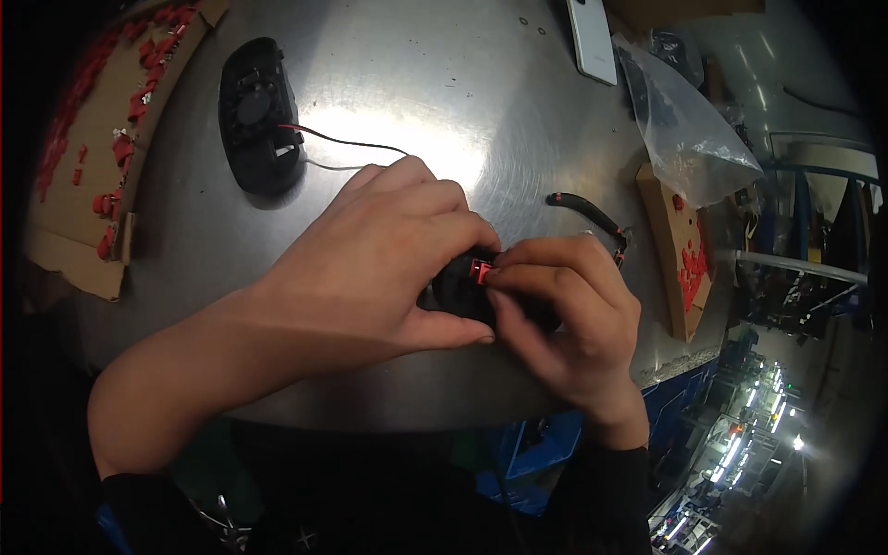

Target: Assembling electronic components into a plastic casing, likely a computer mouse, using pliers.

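My left hand (379, 245) is closed around a black plastic housing (450, 289), thumb on the near side and fingers over the far side. At its middle sits a small red plastic part (481, 270). The fingers of my right hand (578, 310) pinch at this red part; its thumb is slightly blurred. A second black oval housing (252, 153) lies at the far left, with a round piece in its middle. A red-and-black wire (347, 141) and a grey wire (333, 167) run from it toward my left hand, where they pass out of sight.
A cardboard tray (102, 222) of red parts stands at the left. Another cardboard box (659, 231) with red pieces is at the right, beside a black-handled hand tool (587, 211). A clear plastic bag (689, 139) and a white phone (592, 42) lie on the metal table (416, 74).
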`<state>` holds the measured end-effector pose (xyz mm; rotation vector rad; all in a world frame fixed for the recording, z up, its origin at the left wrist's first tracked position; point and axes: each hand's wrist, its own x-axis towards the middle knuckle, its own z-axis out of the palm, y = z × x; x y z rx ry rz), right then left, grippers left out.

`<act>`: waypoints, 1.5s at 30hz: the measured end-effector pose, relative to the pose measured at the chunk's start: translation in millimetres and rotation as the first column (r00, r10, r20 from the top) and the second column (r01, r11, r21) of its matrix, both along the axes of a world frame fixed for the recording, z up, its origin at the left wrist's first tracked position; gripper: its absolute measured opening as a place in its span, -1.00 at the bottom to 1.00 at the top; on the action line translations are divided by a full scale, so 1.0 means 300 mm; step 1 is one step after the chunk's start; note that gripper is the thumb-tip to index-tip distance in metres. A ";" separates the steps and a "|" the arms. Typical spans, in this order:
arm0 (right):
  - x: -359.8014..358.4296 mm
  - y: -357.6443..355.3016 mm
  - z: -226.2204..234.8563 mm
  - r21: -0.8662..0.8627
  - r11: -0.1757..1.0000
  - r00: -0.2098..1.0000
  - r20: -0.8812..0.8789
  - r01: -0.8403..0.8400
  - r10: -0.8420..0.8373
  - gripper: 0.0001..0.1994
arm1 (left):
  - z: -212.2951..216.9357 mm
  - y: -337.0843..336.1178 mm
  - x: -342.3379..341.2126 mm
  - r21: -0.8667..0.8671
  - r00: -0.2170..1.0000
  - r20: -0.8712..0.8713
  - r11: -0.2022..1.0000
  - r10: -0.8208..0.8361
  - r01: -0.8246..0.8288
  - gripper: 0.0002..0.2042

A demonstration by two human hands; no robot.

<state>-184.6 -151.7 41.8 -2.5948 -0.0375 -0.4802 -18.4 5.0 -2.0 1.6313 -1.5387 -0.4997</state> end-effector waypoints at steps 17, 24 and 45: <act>-0.002 0.003 0.002 -0.047 0.998 0.999 -0.038 0.035 -0.036 -0.72 | -0.010 0.001 -0.002 -0.022 1.000 -0.005 1.000 0.001 -0.001 -0.46; 0.000 0.002 0.007 -0.090 0.996 1.000 -0.024 0.013 -0.015 -0.73 | -0.007 0.000 -0.003 -0.023 1.000 -0.007 1.000 0.003 -0.003 -0.46; -0.012 0.022 0.020 -0.049 0.995 0.988 -0.123 0.091 -0.096 -0.77 | -0.022 -0.002 -0.006 -0.061 1.000 -0.020 0.998 0.015 -0.016 -0.50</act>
